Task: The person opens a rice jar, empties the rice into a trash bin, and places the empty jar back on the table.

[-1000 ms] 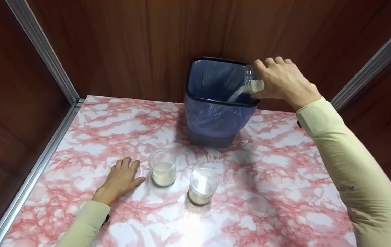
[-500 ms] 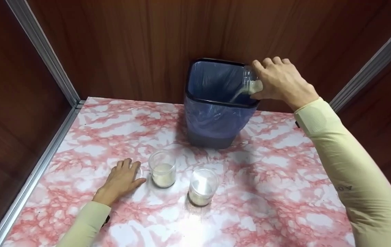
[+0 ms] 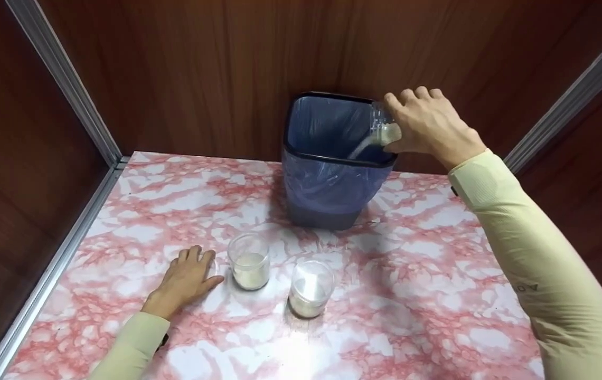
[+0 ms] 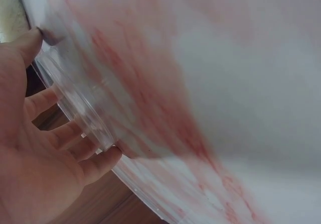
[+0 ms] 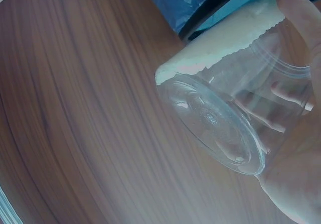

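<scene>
Above the right rim of a lined waste bin (image 3: 327, 203), my right hand (image 3: 433, 126) grips a clear plastic jar (image 5: 215, 118), tipped on its side. Pale grains (image 3: 389, 134) lie along its lower wall and stream from its mouth into the bin. My left hand (image 3: 182, 282) rests on the table, fingers spread at a low clear round piece (image 4: 83, 106), perhaps a lid, mostly hidden under the hand in the head view. Right of that hand stands a clear jar (image 3: 248, 266) with pale grains in its bottom. Nearer me is another such jar (image 3: 311, 293).
The table (image 3: 163, 195) has a red-and-white marbled top. Dark wood panels (image 3: 200, 79) enclose it at the back and sides, with metal corner strips (image 3: 63, 79). The bin stands close to the back panel, its plastic liner folded over the rim.
Grains keep streaming from the tipped jar into the bin. My right hand has shifted very slightly left with it. The left hand and the standing jars have stayed in place.
</scene>
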A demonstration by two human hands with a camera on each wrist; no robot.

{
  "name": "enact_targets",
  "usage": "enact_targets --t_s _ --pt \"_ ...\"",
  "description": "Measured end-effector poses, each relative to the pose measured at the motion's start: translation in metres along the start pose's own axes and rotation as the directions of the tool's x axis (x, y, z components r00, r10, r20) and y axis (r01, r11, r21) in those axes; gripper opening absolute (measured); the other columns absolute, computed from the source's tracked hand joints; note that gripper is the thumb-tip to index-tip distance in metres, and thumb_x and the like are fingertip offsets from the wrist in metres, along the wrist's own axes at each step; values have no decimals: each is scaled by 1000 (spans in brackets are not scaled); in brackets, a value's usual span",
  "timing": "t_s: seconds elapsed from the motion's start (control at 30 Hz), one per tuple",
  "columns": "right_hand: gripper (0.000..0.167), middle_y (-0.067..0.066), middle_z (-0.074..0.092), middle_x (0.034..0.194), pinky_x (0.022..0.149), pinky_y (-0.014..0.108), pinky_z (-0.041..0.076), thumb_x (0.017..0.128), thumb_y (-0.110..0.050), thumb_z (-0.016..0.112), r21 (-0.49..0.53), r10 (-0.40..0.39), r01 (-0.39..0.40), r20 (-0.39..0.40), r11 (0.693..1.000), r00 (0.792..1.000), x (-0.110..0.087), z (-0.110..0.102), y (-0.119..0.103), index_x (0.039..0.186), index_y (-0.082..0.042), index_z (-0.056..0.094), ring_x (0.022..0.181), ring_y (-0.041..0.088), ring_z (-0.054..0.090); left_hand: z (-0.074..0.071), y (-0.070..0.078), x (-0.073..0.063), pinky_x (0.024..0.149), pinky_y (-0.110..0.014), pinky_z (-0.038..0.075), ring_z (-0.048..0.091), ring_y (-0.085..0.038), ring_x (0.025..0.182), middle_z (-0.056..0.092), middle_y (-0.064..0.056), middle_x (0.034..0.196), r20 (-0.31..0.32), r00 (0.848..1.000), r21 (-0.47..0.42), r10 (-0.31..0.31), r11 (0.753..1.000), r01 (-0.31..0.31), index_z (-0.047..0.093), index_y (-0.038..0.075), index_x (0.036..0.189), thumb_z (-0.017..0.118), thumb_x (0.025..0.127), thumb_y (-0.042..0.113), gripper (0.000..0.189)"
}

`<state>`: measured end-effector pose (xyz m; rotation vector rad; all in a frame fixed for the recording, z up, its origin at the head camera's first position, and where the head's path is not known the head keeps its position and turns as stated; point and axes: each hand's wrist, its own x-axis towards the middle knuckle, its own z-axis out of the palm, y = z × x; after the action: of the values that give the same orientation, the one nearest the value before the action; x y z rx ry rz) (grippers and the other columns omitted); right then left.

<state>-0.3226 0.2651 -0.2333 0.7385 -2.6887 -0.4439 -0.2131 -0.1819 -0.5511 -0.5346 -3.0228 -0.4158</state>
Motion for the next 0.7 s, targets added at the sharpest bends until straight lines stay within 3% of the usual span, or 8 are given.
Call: enact_targets --t_s 0.7 --pt "84 29 58 109 80 59 44 65 -42 86 -51 -19 19 -5 999 1000 6 1 0 124 1 46 98 50 54 0 0 1 88 -63 45 47 -48 115 49 -26 125 4 1000 5 3 1000 -3 52 7 132 67 90 44 57"
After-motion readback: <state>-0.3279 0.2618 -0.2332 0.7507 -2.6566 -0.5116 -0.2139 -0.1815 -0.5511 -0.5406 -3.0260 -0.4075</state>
